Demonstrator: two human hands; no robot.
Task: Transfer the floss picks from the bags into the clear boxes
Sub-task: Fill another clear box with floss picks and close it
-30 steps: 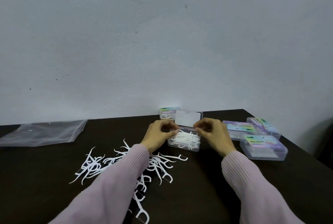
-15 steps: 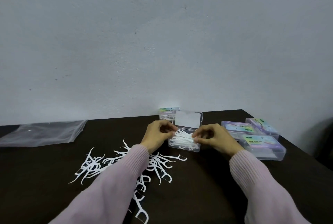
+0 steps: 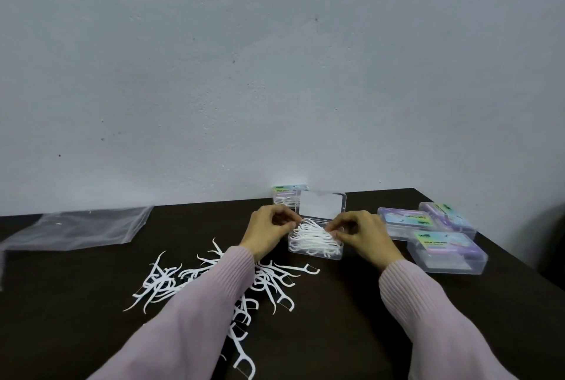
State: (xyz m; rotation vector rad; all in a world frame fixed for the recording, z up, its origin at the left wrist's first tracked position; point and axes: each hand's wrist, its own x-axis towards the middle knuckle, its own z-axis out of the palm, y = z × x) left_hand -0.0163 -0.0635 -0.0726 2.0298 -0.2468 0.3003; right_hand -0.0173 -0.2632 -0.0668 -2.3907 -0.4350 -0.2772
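- Floss picks [image 3: 315,237] are heaped in the open clear box [image 3: 316,252] at the middle of the desk [image 3: 351,318], with both hands on them.
- Left hand [image 3: 269,231]: fingers [image 3: 289,220] curled and pinched on picks at the heap's left edge.
- Right hand [image 3: 362,234]: fingers [image 3: 334,228] curled and pinched on picks at the heap's right edge.
- Both arms wear pale pink ribbed sleeves [image 3: 428,312].
- The box's lid [image 3: 322,205] stands up behind the heap, hinged open toward the wall [image 3: 275,74].
- Loose picks [image 3: 269,282] lie scattered on the desk in front of the box and to its left, partly under the left sleeve.
- A labelled box [image 3: 286,194] sits just behind the open one, against the wall.
- Three closed boxes [image 3: 446,252] with coloured labels are grouped to the right of the right hand, near the desk's right edge.
- An empty-looking clear bag [image 3: 76,228] lies flat at the far left of the desk, well apart from the boxes.
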